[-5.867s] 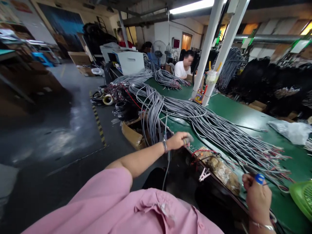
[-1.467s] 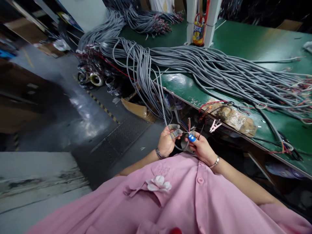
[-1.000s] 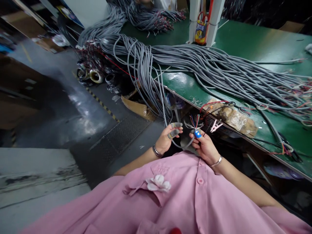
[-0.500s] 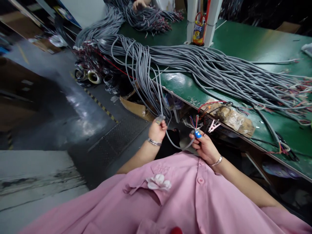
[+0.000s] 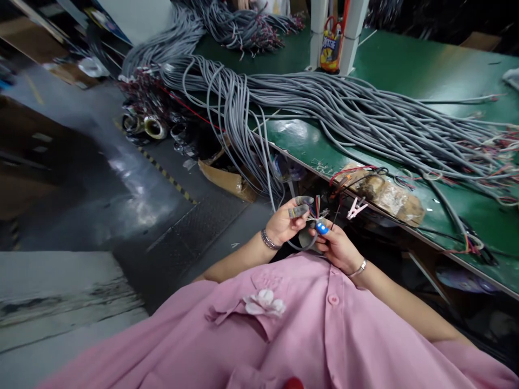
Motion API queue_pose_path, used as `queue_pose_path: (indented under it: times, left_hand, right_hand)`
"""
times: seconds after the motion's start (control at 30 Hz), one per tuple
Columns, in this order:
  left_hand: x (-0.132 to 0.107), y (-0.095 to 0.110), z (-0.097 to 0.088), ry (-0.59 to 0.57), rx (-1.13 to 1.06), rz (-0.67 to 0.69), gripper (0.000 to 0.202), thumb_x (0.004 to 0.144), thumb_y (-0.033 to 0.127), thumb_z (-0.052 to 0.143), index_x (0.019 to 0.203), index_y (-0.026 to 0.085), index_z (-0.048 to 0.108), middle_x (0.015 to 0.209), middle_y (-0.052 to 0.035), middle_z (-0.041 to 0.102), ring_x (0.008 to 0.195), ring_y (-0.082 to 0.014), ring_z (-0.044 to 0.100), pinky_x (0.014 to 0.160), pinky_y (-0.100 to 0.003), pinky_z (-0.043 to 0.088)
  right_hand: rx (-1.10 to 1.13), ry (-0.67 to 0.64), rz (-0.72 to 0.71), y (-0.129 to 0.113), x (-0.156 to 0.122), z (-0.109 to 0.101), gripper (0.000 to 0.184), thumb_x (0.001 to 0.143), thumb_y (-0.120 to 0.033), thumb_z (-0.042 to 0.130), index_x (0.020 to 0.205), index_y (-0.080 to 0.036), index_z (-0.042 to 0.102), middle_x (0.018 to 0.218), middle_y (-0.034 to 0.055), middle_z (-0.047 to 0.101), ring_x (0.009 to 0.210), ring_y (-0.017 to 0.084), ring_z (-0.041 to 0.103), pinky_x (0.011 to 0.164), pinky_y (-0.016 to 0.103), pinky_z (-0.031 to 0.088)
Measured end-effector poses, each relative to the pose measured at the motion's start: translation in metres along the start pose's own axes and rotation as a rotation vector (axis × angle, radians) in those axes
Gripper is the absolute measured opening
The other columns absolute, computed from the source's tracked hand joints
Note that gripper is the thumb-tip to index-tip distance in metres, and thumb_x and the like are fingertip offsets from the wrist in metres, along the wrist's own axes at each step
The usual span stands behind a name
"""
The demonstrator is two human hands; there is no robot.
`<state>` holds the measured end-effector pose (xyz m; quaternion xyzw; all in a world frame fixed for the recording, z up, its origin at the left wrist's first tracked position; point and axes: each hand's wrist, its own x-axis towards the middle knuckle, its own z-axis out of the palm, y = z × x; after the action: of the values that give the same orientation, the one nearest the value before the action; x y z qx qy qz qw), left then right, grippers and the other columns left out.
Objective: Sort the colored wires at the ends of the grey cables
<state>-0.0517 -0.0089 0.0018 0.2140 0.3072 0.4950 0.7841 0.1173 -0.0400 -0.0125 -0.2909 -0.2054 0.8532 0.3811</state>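
My right hand is closed on a grey cable just below its stripped end, with a blue cover on the thumb. Thin coloured wires and frayed shield strands fan out above that thumb. At the left side of these wires is my left hand, its fingers in grey covers and bent together at the strands. The fingertips partly hide what they pinch. From the hands the cable loops down in front of the pink shirt.
A thick bundle of grey cables lies along the green table, some hanging over its edge. A pink clip and a taped brown block sit at the edge. Across the table, part of another person's hand shows.
My left hand has left its spot lower on the cable and moved right to the wires at the stripped end. My right hand has shifted slightly left, still holding the cable.
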Motion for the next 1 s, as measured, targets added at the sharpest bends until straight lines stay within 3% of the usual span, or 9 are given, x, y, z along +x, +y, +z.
queue_pose_path:
  times: [0.17, 0.27, 0.43, 0.6, 0.73, 0.8, 0.87, 0.93, 1.0]
  left_hand:
    - [-0.009, 0.005, -0.012, -0.045, -0.137, -0.030, 0.020, 0.072, 0.017, 0.069, 0.091, 0.014, 0.064, 0.048, 0.0065, 0.045, 0.032, 0.0005, 0.025, 0.036, -0.013, 0.018]
    - [-0.022, 0.011, -0.018, 0.005, -0.105, 0.021, 0.015, 0.074, 0.021, 0.068, 0.087, 0.016, 0.064, 0.041, 0.0072, 0.040, 0.030, -0.0018, 0.022, 0.035, -0.016, 0.016]
    - [-0.036, 0.013, -0.019, 0.111, -0.086, 0.120, 0.012, 0.080, 0.029, 0.062, 0.083, 0.017, 0.064, 0.036, 0.0070, 0.035, 0.030, -0.0050, 0.024, 0.039, -0.021, 0.023]
    - [-0.041, 0.020, -0.024, 0.150, -0.134, 0.089, 0.014, 0.083, 0.027, 0.058, 0.088, 0.015, 0.065, 0.044, 0.0046, 0.040, 0.035, -0.0049, 0.026, 0.039, -0.020, 0.021]
    - [-0.051, 0.060, -0.053, 0.297, -0.227, 0.324, 0.026, 0.092, 0.022, 0.050, 0.068, 0.015, 0.057, 0.044, 0.0066, 0.028, 0.035, -0.0036, 0.021, 0.038, -0.018, 0.021]
    - [-0.058, 0.075, -0.068, 0.307, -0.208, 0.392, 0.024, 0.092, 0.021, 0.050, 0.070, 0.015, 0.057, 0.046, 0.0061, 0.034, 0.036, -0.0036, 0.028, 0.039, -0.017, 0.024]
    - [-0.061, 0.075, -0.071, 0.304, -0.093, 0.380, 0.013, 0.089, 0.024, 0.057, 0.082, 0.015, 0.064, 0.055, 0.0033, 0.049, 0.043, -0.0048, 0.042, 0.042, -0.017, 0.031]
    - [-0.061, 0.058, -0.060, 0.281, 0.101, 0.328, 0.022, 0.081, 0.029, 0.069, 0.098, 0.014, 0.066, 0.077, -0.0038, 0.065, 0.062, -0.0104, 0.059, 0.055, -0.020, 0.043]
    - [-0.056, 0.033, -0.038, 0.192, 0.287, 0.281, 0.038, 0.073, 0.032, 0.079, 0.105, 0.014, 0.067, 0.096, -0.0096, 0.069, 0.087, -0.0174, 0.065, 0.075, -0.025, 0.049]
  right_hand:
    - [-0.115, -0.089, 0.025, 0.005, -0.003, 0.008, 0.032, 0.074, -0.038, 0.079, 0.081, -0.016, 0.056, 0.072, -0.0009, 0.060, 0.047, 0.003, 0.018, 0.040, 0.018, 0.012]
    - [-0.178, -0.143, 0.069, 0.009, -0.002, 0.015, 0.035, 0.073, -0.042, 0.079, 0.081, -0.017, 0.057, 0.070, -0.0020, 0.059, 0.045, 0.003, 0.022, 0.040, 0.019, 0.013]
    - [-0.179, -0.186, 0.106, 0.016, -0.001, 0.023, 0.036, 0.074, -0.044, 0.078, 0.082, -0.017, 0.056, 0.071, -0.0020, 0.057, 0.046, 0.003, 0.024, 0.041, 0.019, 0.015]
    - [-0.084, -0.138, 0.072, 0.012, -0.002, 0.021, 0.034, 0.075, -0.039, 0.078, 0.080, -0.018, 0.053, 0.069, -0.0027, 0.055, 0.047, 0.003, 0.014, 0.040, 0.019, 0.011]
    - [0.090, 0.056, -0.047, -0.002, -0.007, 0.007, 0.030, 0.076, -0.030, 0.077, 0.080, -0.020, 0.049, 0.068, -0.0043, 0.049, 0.048, 0.005, 0.016, 0.039, 0.016, 0.012]
    - [0.110, 0.077, -0.064, -0.007, -0.010, 0.003, 0.028, 0.077, -0.027, 0.077, 0.081, -0.020, 0.049, 0.071, -0.0027, 0.050, 0.049, 0.005, 0.019, 0.039, 0.015, 0.014]
    - [0.094, 0.033, -0.043, -0.008, -0.010, 0.004, 0.029, 0.075, -0.026, 0.078, 0.082, -0.019, 0.050, 0.072, -0.0015, 0.052, 0.050, 0.005, 0.020, 0.040, 0.015, 0.015]
    - [0.071, -0.008, -0.028, -0.005, -0.007, 0.008, 0.029, 0.074, -0.027, 0.078, 0.080, -0.019, 0.051, 0.072, -0.0013, 0.052, 0.050, 0.005, 0.019, 0.039, 0.015, 0.014]
    - [0.033, -0.018, -0.021, -0.001, -0.002, 0.013, 0.029, 0.073, -0.029, 0.079, 0.080, -0.019, 0.053, 0.073, -0.0009, 0.054, 0.050, 0.005, 0.019, 0.039, 0.016, 0.013]
